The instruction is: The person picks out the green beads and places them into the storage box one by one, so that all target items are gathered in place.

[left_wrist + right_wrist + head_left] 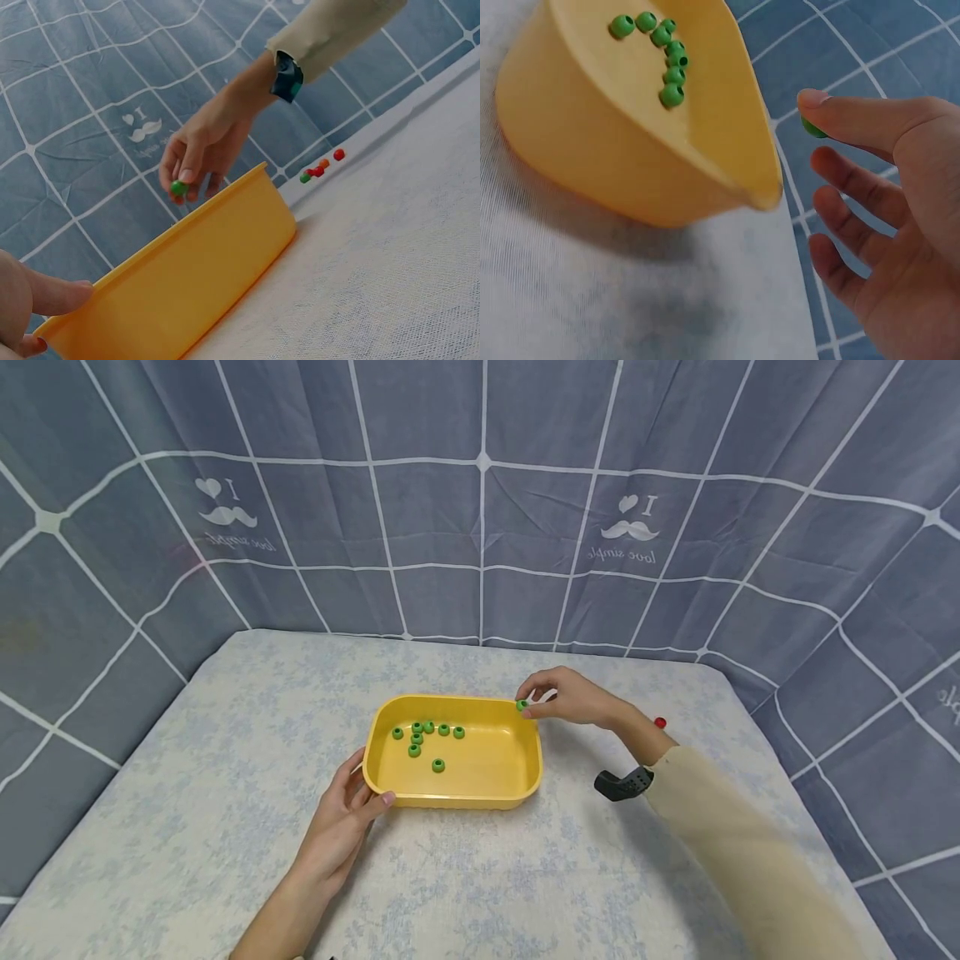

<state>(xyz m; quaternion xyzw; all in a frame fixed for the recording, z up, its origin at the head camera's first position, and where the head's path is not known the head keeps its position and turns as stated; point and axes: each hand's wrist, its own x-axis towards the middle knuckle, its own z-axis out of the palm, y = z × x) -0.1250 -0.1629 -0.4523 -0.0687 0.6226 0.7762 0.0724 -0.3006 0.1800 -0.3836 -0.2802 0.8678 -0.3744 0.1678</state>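
Note:
A yellow tray point(480, 777) stands on the table with several green beads point(438, 766) lying in it, mostly toward its left half. My left hand point(341, 827) grips the tray's near left corner, its thumb over the rim. At the far right corner my right hand point(573, 697) pinches one green bead point(178, 187) between thumb and forefinger, held just above rim height. In the right wrist view that bead is mostly hidden by the thumb, and the other fingers point(847, 217) are loosely bent and apart from it.
A patterned cloth point(465, 877) covers the table. Beyond the tray, in the left wrist view, lie several loose beads: red point(339, 154), orange point(324, 163) and green point(305, 178). One red bead point(660, 722) shows behind the right forearm. A grid-patterned curtain point(420, 518) surrounds the table's back and sides.

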